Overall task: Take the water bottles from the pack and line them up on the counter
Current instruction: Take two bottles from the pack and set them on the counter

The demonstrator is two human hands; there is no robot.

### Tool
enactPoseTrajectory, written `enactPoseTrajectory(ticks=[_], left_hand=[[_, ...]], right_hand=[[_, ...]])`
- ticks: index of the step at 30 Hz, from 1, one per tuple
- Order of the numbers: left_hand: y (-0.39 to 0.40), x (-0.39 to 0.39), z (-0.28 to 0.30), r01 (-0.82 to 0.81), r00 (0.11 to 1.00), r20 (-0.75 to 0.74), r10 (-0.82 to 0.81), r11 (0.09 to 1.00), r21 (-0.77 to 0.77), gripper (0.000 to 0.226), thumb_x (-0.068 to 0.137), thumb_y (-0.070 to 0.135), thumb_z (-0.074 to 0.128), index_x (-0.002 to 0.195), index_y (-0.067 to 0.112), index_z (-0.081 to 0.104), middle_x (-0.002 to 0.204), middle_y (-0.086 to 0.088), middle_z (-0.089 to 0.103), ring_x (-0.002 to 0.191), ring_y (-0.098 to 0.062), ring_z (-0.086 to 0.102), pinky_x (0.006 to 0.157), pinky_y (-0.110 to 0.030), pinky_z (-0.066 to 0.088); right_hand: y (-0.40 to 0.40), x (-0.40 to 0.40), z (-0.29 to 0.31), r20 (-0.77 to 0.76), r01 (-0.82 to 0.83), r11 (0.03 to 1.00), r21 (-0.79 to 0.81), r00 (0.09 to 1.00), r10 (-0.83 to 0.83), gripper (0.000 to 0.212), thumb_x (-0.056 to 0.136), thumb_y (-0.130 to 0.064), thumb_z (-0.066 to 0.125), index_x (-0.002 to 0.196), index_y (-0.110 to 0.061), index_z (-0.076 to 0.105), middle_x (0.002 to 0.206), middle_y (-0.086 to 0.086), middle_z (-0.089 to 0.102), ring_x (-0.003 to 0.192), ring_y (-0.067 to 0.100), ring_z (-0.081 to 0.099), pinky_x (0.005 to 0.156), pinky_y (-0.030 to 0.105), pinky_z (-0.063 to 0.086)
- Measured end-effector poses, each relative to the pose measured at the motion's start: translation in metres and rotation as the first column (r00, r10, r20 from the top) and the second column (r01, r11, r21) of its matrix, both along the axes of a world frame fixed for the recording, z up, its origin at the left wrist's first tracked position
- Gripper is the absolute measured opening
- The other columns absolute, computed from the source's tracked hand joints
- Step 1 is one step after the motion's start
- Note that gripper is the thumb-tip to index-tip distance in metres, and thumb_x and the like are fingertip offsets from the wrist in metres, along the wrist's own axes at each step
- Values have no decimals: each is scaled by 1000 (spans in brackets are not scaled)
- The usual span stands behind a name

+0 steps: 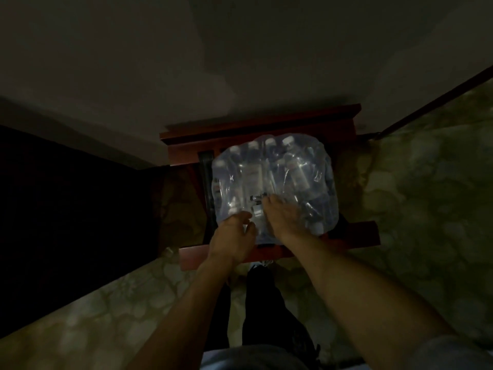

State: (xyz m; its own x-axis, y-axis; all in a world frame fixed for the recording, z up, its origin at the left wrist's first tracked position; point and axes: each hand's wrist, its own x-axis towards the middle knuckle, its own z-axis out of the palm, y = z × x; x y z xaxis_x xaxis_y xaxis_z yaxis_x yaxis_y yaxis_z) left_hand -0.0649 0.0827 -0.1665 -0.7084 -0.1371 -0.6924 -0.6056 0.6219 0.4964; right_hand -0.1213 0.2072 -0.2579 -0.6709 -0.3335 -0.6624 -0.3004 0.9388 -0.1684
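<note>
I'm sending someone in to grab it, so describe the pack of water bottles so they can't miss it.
Look for the small reddish wooden table against the pale wall, between patterned stone floor on both sides. The water bottle pack sits on top, covering most of it. It is the only shiny thing there: clear crinkled plastic wrap over white-capped bottles, with the left hand and right hand on its near edge.

Dim domestic interior, apparently a room in a home or a lodging. A small reddish-brown wooden table (344, 121) is standing against a plain pale wall (240, 49), and a patterned greenish floor (426, 196) (mottled, stone-like or carpet-like; the low light is hiding which) is spreading around it. A dark panel (66, 209) is running along the left side. A shrink-wrapped pack of water bottles (272, 182) is lying on the table, suggesting household provisions rather than shop stock. No work equipment is showing.
</note>
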Motion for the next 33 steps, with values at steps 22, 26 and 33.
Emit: enactPoseTrajectory(ticks=[22,26,33], left_hand=[[27,-27,44,-213,971,177,159,912,350,52,96,60,40,83,14,62,103,-18,70,93,-32,70,91,-45,57],[25,-40,64,-561,827,452,333,537,631,68,92,67,41,121,7,55,96,-13,66,86,-25,69,69,-37,61],[-27,-52,73,-613,766,299,569,507,606,51,82,52,69,119,16,65,110,-6,72,97,-19,70,72,-32,57]], right_hand=[[44,-52,148,-27,194,980,47,981,-193,43,77,-66,59,67,-27,47,88,0,61,77,18,55,71,33,46],[29,-47,192,-71,293,950,-104,951,-301,49,74,-74,54,68,-26,58,69,-9,58,63,11,56,53,27,40],[-2,-25,184,214,432,776,-459,902,-375,64,71,-78,53,106,-25,60,99,-8,69,83,0,67,64,18,51]])
